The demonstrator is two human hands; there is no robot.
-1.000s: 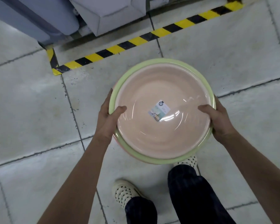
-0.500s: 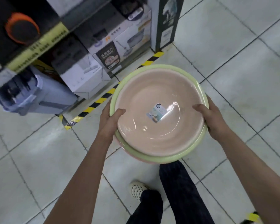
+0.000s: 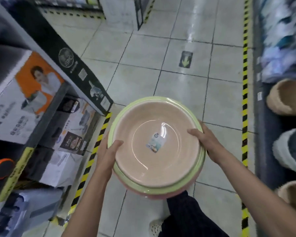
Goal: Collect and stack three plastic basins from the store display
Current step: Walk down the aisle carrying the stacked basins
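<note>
— Since half a second before, what had moved?

— Mostly the view: it had swung up and along the aisle. More tiled floor [image 3: 183, 93] lay open ahead, with a green arrow marker [image 3: 185, 59] on it, and the boxed goods [image 3: 24, 100] had slid to the left edge. Between the hands, the stack of basins [image 3: 143, 159] had kept its place.

— What flanked the aisle?

— Black-and-yellow tape [image 3: 92, 154] ran along the foot of the left shelving, and a second strip ran down the right side. Beyond that strip sat fluffy slippers [image 3: 287, 98], blurred.

— And which way did the stack point?

— Its mouth faced up toward the camera. Being round, it had no long axis to speak of. 3 basins sat nested: a pink basin on top, a green rim [image 3: 138, 186] ringing it, and another pink one [image 3: 154, 196] peeking out below at the near edge.

— Where was it held?

— Above the floor in front of the body, directly between the 2 hands. On the left rim, the left hand [image 3: 108, 156] gripped with its thumb hooked over into the bowl. Opposite it, the right hand [image 3: 208, 144] clasped the right rim the same way. The fingers underneath were hidden.

— Anything inside?

— Only a small label [image 3: 155, 145] stuck near the bottom's centre.
</note>
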